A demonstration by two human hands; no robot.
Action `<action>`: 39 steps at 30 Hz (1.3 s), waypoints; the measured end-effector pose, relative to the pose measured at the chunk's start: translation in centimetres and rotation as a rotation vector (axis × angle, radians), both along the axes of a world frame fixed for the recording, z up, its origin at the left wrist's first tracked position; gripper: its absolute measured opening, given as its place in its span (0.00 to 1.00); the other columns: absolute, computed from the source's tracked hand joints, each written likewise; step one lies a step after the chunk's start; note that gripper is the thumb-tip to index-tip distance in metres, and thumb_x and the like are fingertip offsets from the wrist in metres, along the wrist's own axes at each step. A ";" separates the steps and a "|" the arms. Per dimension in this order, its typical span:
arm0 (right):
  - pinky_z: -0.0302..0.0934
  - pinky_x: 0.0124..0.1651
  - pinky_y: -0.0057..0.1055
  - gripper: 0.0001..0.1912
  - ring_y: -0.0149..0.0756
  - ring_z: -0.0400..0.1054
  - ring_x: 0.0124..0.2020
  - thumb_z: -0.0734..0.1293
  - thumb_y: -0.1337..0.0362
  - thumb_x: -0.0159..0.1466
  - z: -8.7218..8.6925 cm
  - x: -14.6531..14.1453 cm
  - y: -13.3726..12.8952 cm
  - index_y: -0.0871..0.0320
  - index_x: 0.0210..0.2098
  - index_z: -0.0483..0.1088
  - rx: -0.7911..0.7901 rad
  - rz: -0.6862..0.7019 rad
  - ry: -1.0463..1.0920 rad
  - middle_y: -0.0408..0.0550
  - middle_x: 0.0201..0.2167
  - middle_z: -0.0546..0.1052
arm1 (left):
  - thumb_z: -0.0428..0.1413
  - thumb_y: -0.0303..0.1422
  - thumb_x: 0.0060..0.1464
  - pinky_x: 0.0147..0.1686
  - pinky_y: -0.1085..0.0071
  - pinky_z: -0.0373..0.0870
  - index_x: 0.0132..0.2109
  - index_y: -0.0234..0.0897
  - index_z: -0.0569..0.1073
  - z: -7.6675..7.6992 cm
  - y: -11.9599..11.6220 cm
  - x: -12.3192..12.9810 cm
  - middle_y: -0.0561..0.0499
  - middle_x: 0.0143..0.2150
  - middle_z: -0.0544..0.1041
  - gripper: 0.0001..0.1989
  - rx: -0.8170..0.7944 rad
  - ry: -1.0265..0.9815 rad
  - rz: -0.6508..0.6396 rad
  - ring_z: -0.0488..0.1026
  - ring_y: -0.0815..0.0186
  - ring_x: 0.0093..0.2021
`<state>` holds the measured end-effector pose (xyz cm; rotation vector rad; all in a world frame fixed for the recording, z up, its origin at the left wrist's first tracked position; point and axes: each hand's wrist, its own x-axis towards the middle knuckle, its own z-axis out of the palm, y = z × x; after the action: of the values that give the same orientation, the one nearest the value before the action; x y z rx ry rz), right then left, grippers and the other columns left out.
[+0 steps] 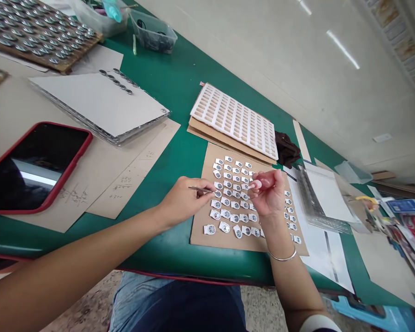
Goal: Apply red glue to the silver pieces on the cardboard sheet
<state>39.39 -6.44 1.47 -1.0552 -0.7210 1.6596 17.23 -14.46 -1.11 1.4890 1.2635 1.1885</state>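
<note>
My left hand (185, 200) is closed around thin metal tweezers (201, 189), whose tip points right, over the left part of a brown cardboard sheet (202, 161). On that sheet lie rows of small white tabs (224, 226), each with a round dark-and-silver piece on it. Above the right part of the sheet is my right hand (269, 196), raised, its fingers curled and pinched together. Something pale and pinkish shows at the fingertips, too unclear to name. A metal bangle (282, 256) circles the right wrist. My right hand and forearm hide some of the tabs.
Behind the sheet rests a white gridded board (235, 120) on cardboard, beside a dark cloth (287, 147). A red-cased phone (31, 166) and a plastic-wrapped white board (107, 101) lie left. Farther back are a tray of metal domes (38, 32) and clear bins (154, 34).
</note>
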 end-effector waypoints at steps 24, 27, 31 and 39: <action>0.52 0.12 0.17 0.19 0.22 0.62 0.18 0.65 0.44 0.53 0.9 2.9 0.6 0.54 0.30 0.68 -0.035 -0.020 0.120 0.40 0.26 0.71 | 0.54 0.28 0.54 0.26 0.77 0.67 0.37 0.38 0.76 -0.6 0.9 0.4 0.53 0.32 0.78 0.05 0.122 0.151 -0.122 0.72 0.71 0.29; 0.51 0.12 0.18 0.19 0.23 0.63 0.18 0.64 0.44 0.55 0.7 2.7 0.5 0.54 0.30 0.67 0.004 -0.070 0.054 0.41 0.26 0.70 | 0.54 0.28 0.55 0.26 0.77 0.68 0.38 0.38 0.75 -0.7 0.9 0.3 0.53 0.32 0.78 0.06 0.199 0.189 -0.144 0.73 0.71 0.29; 0.52 0.13 0.22 0.18 0.26 0.66 0.19 0.63 0.45 0.57 0.6 1.8 0.4 0.54 0.32 0.66 0.128 -0.113 -0.078 0.43 0.27 0.69 | 0.53 0.26 0.55 0.27 0.77 0.69 0.40 0.37 0.72 -0.8 0.3 0.5 0.52 0.33 0.78 0.06 0.376 0.356 -0.176 0.74 0.71 0.29; 0.55 0.15 0.25 0.15 0.34 0.72 0.24 0.61 0.47 0.59 1.8 -0.5 -0.9 0.52 0.35 0.63 0.327 -0.004 -0.336 0.45 0.28 0.71 | 0.55 0.23 0.53 0.38 0.70 0.76 0.46 0.31 0.67 -0.7 -0.9 1.5 0.44 0.39 0.79 0.13 0.758 0.667 -0.238 0.77 0.63 0.41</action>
<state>38.94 -7.32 3.26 -1.1042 -1.1642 1.3142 18.76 -15.34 -1.79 2.6761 1.0119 1.0941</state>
